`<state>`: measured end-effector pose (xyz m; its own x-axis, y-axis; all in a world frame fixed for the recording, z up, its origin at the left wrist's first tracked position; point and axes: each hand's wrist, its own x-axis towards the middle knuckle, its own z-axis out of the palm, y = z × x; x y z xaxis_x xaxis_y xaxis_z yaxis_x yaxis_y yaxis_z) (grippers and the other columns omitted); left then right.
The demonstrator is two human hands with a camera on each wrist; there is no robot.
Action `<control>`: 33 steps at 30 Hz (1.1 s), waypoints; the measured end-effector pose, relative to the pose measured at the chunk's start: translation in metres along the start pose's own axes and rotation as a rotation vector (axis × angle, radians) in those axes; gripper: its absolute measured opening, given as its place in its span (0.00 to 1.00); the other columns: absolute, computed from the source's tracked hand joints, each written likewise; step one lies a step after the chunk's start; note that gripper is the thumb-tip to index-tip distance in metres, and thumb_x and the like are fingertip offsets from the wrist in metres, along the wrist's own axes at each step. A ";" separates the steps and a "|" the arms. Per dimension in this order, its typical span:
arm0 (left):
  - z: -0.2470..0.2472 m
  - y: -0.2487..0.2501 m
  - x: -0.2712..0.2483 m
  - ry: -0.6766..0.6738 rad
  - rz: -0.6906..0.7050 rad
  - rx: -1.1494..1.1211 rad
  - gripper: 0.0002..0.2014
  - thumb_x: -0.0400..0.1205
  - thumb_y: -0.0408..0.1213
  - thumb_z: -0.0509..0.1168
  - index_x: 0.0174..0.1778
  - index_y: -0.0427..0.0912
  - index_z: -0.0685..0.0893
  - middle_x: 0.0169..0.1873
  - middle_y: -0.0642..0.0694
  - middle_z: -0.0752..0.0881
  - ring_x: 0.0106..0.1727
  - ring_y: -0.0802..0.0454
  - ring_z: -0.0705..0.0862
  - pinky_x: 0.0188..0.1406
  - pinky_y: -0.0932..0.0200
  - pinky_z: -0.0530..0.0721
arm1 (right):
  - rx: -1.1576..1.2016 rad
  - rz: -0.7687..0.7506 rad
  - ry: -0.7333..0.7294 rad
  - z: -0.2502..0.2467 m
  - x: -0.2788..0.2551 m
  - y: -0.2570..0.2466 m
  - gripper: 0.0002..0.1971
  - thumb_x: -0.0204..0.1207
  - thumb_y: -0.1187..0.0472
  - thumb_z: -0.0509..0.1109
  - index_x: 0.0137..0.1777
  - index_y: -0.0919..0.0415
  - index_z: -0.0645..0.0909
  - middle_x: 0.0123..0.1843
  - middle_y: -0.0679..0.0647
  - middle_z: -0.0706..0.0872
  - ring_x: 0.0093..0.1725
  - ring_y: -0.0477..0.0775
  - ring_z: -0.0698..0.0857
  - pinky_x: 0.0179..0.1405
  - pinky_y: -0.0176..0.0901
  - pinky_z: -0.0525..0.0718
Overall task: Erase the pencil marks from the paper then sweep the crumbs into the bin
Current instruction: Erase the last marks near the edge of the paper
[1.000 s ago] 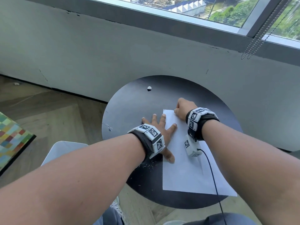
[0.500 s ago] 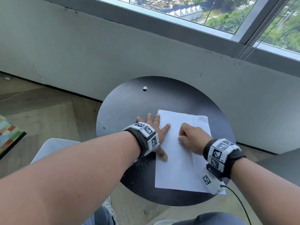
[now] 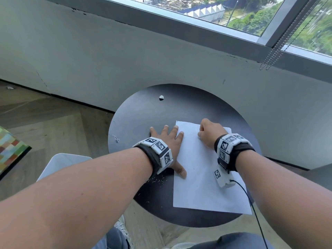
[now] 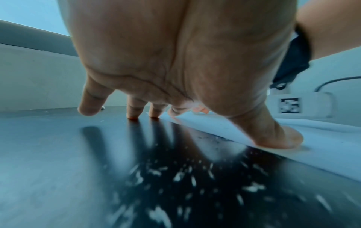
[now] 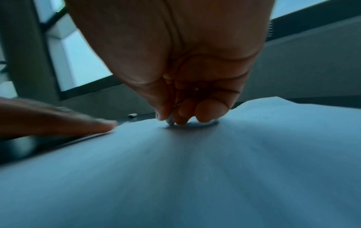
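A white sheet of paper [image 3: 201,187] lies on the round black table [image 3: 142,119]. My left hand [image 3: 168,141] is spread flat, thumb [image 4: 277,137] and one fingertip pressing the sheet's left edge, the other fingers on the table. My right hand [image 3: 210,135] is curled into a fist near the sheet's far edge, pinching a small pale eraser [image 5: 170,122] whose tip touches the paper [image 5: 195,169]. Pale eraser crumbs [image 3: 158,180] lie scattered on the table by my left wrist, blurred in the left wrist view at the crumbs [image 4: 185,177]. I see no clear pencil marks.
A white bin [image 3: 59,164] stands on the floor below the table's left side. A small white lump [image 3: 161,97] sits at the table's far side. A grey wall rises just behind the table. A black cable [image 3: 251,203] trails from my right wrist over the paper.
My right hand slid down the sheet toward me, then back up to its far edge. The left hand stayed pressed on the paper's left edge.
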<state>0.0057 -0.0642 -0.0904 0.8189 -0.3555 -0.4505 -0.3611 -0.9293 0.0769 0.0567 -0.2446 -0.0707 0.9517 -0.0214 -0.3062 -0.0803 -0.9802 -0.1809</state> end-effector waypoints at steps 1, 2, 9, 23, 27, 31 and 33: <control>0.000 -0.001 -0.002 0.010 -0.003 -0.002 0.76 0.57 0.84 0.69 0.90 0.45 0.40 0.90 0.46 0.40 0.90 0.37 0.42 0.77 0.14 0.52 | -0.016 -0.031 -0.003 0.003 -0.013 -0.002 0.04 0.80 0.57 0.60 0.51 0.55 0.73 0.48 0.57 0.85 0.49 0.61 0.83 0.45 0.49 0.77; 0.001 -0.002 -0.003 0.015 -0.004 -0.010 0.76 0.57 0.85 0.68 0.90 0.44 0.40 0.90 0.47 0.40 0.90 0.38 0.42 0.77 0.14 0.52 | -0.027 -0.064 -0.008 0.007 -0.026 -0.004 0.04 0.80 0.56 0.60 0.51 0.55 0.72 0.48 0.56 0.85 0.48 0.60 0.82 0.46 0.49 0.77; 0.003 -0.004 -0.002 0.000 0.006 -0.067 0.77 0.55 0.85 0.68 0.90 0.45 0.39 0.90 0.50 0.38 0.90 0.41 0.39 0.77 0.13 0.52 | 0.030 -0.226 -0.115 0.029 -0.076 -0.026 0.03 0.80 0.55 0.64 0.50 0.53 0.74 0.46 0.54 0.85 0.46 0.58 0.82 0.46 0.50 0.83; -0.002 -0.003 -0.004 -0.026 -0.002 -0.020 0.75 0.59 0.85 0.66 0.90 0.45 0.38 0.90 0.50 0.38 0.90 0.39 0.40 0.74 0.13 0.56 | -0.013 -0.188 -0.121 0.011 -0.030 -0.039 0.05 0.79 0.55 0.69 0.48 0.55 0.81 0.50 0.54 0.87 0.48 0.55 0.82 0.44 0.42 0.76; -0.001 -0.001 -0.005 -0.035 -0.016 -0.029 0.77 0.56 0.86 0.67 0.90 0.45 0.38 0.90 0.50 0.36 0.90 0.40 0.39 0.73 0.10 0.55 | -0.023 -0.279 -0.234 0.018 -0.078 -0.027 0.04 0.77 0.56 0.70 0.49 0.55 0.82 0.46 0.50 0.86 0.48 0.54 0.83 0.46 0.44 0.80; 0.000 -0.002 -0.004 -0.025 -0.014 -0.032 0.77 0.55 0.86 0.68 0.90 0.46 0.39 0.90 0.50 0.37 0.90 0.41 0.40 0.74 0.11 0.54 | -0.002 -0.271 -0.244 0.020 -0.090 -0.023 0.05 0.77 0.56 0.70 0.50 0.55 0.81 0.48 0.52 0.87 0.49 0.54 0.83 0.46 0.45 0.81; 0.000 -0.003 -0.003 -0.015 -0.001 -0.036 0.77 0.55 0.86 0.67 0.90 0.46 0.39 0.90 0.49 0.37 0.90 0.40 0.41 0.77 0.13 0.53 | 0.018 -0.234 -0.170 0.022 -0.079 -0.028 0.05 0.78 0.55 0.69 0.51 0.55 0.80 0.50 0.53 0.87 0.50 0.56 0.83 0.48 0.46 0.82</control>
<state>0.0038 -0.0604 -0.0894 0.8124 -0.3535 -0.4638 -0.3441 -0.9327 0.1082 -0.0223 -0.2116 -0.0619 0.8819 0.2395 -0.4060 0.1290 -0.9511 -0.2808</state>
